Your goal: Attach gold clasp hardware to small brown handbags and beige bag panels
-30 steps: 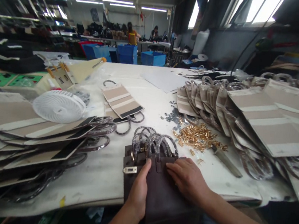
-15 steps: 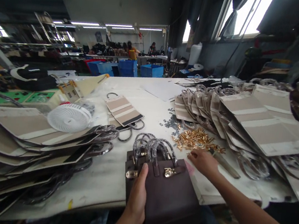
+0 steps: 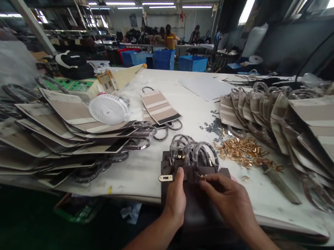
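A dark brown handbag [image 3: 201, 211] stands upright at the table's near edge, its looped handles [image 3: 204, 152] wrapped in clear plastic. My left hand [image 3: 176, 194] grips the bag's front, thumb on top near a strap with a gold plate [image 3: 165, 178]. My right hand [image 3: 231, 195] is closed in a pinch at the strap on the bag's right side. A small gold metal fitting [image 3: 201, 176] shows at those fingertips; its exact form is too small to make out. Beyond the right hand lies a heap of small gold metal pieces [image 3: 243, 151].
Flat bag panels with handles are stacked at left [image 3: 52, 130] and right [image 3: 332, 130]. A white fan [image 3: 108, 109] rests on the left stack. A knife-like tool [image 3: 282, 185] lies beside the gold heap. Two panels [image 3: 161, 107] lie mid-table. Blue bins [image 3: 163, 59] and people are farther back.
My right hand has moved left from beside the gold heap to the bag's right strap. My left hand still holds the bag. The camera view has turned, shifting the scene.
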### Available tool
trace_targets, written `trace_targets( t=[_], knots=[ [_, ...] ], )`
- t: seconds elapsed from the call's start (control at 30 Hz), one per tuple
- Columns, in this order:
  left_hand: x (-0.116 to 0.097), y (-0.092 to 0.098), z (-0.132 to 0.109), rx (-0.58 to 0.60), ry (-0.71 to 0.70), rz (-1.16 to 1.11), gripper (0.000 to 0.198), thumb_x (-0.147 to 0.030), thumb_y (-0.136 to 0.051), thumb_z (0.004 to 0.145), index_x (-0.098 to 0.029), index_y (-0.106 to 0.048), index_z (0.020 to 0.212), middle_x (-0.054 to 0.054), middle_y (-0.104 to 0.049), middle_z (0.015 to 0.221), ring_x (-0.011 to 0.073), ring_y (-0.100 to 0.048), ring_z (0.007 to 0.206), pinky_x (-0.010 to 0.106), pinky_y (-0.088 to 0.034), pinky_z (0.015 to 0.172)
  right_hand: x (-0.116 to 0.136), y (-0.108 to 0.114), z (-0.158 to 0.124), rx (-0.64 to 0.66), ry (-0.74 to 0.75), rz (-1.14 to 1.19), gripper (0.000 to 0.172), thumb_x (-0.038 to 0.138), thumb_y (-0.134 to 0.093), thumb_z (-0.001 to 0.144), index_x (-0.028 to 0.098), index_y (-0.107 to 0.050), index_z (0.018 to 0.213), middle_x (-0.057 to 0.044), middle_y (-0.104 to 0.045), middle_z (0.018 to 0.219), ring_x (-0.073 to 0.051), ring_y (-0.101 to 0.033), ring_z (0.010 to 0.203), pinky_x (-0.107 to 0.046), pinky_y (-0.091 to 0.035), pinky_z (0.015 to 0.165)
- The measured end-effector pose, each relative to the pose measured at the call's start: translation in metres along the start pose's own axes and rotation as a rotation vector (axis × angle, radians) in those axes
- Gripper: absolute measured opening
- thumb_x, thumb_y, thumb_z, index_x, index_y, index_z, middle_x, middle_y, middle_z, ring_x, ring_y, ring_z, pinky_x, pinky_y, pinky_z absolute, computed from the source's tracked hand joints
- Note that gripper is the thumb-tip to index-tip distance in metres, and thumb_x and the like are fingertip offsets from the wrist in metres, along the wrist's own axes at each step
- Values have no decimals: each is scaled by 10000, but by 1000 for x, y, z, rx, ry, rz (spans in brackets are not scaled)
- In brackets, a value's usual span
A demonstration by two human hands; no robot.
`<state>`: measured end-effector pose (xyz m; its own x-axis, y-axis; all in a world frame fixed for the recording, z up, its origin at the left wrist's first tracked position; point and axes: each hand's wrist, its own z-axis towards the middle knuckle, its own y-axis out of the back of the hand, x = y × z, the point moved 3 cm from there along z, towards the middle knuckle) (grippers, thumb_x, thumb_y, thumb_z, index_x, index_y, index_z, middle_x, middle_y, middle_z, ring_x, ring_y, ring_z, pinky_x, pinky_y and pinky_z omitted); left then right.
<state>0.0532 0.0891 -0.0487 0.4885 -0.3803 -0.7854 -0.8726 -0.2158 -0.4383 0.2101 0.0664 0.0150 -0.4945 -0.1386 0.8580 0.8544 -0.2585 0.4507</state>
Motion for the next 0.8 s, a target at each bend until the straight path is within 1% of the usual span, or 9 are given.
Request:
trace_targets(
  t=[0.1, 0.2, 0.3, 0.4, 0.5, 0.57, 0.63, 0.73, 0.8],
  knots=[
    [0, 4, -1, -14, -99, 100, 529, -631, -616, 967, -178, -762, 1197, 82, -735, 1325, 280, -586, 1370, 368, -363, 1231, -6, -19, -6, 4, 5, -43, 194, 443, -726, 888, 262, -792, 863, -23, -798, 847, -255, -756, 759, -359, -605, 726],
    [2, 7, -2, -10, -98, 149, 549, -645, -609, 961, -168, -769, 1181, 89, -767, 1251, 301, -581, 1374, 364, -358, 1231, -9, -23, -5, 4, 9, -73, 206, 443, -707, 894, 258, -777, 838, -29, -795, 842, -262, -756, 754, -360, -598, 697],
    [4, 10, -1, -11, -86, 174, 527, -622, -644, 946, -161, -772, 1166, 98, -796, 1153, 336, -575, 1374, 372, -386, 1210, -7, -25, -6, -20, -25, -97, 241, 473, -703, 896, 252, -764, 821, -33, -780, 780, -254, -737, 675, -349, -589, 634],
    [5, 12, -1, 19, -97, 232, 513, -610, -601, 975, -162, -774, 1154, 106, -768, 1236, 336, -564, 1385, 383, -358, 1231, -9, -30, -9, -40, -95, -72, 246, 486, -716, 882, 246, -750, 835, -30, -772, 758, -239, -729, 634, -327, -592, 593],
    [5, 11, 0, 56, -94, 311, 519, -591, -521, 1019, -158, -773, 1156, 117, -736, 1309, 320, -562, 1390, 392, -310, 1259, -14, -34, -11, -43, -135, -33, 238, 463, -723, 875, 240, -745, 954, -25, -770, 766, -231, -736, 634, -314, -600, 576],
    [3, 10, 0, 65, -111, 325, 465, -534, -531, 1030, -159, -763, 1176, 119, -725, 1329, 304, -545, 1410, 381, -291, 1268, -16, -35, -11, -35, -106, -51, 240, 433, -710, 887, 239, -746, 1023, -28, -773, 785, -231, -742, 656, -323, -612, 607],
    [1, 9, -1, 70, -139, 317, 388, -473, -571, 1021, -171, -759, 1175, 111, -713, 1353, 290, -530, 1425, 368, -277, 1274, -16, -36, -9, -14, -58, -89, 221, 406, -690, 901, 243, -749, 1038, -33, -780, 815, -234, -748, 687, -337, -618, 646],
    [-3, 7, -2, 97, -158, 272, 305, -432, -641, 984, -194, -770, 1123, 97, -718, 1342, 296, -540, 1410, 364, -274, 1277, -14, -37, -5, 37, -29, -129, 190, 379, -662, 918, 252, -735, 1039, -28, -779, 820, -236, -749, 698, -335, -609, 638],
    [-4, 6, -3, 107, -158, 260, 283, -426, -649, 981, -206, -775, 1107, 90, -729, 1316, 297, -551, 1398, 360, -278, 1276, -12, -38, -3, 79, -16, -160, 164, 355, -648, 929, 259, -724, 1038, -21, -776, 820, -233, -750, 701, -329, -600, 634]
  ],
)
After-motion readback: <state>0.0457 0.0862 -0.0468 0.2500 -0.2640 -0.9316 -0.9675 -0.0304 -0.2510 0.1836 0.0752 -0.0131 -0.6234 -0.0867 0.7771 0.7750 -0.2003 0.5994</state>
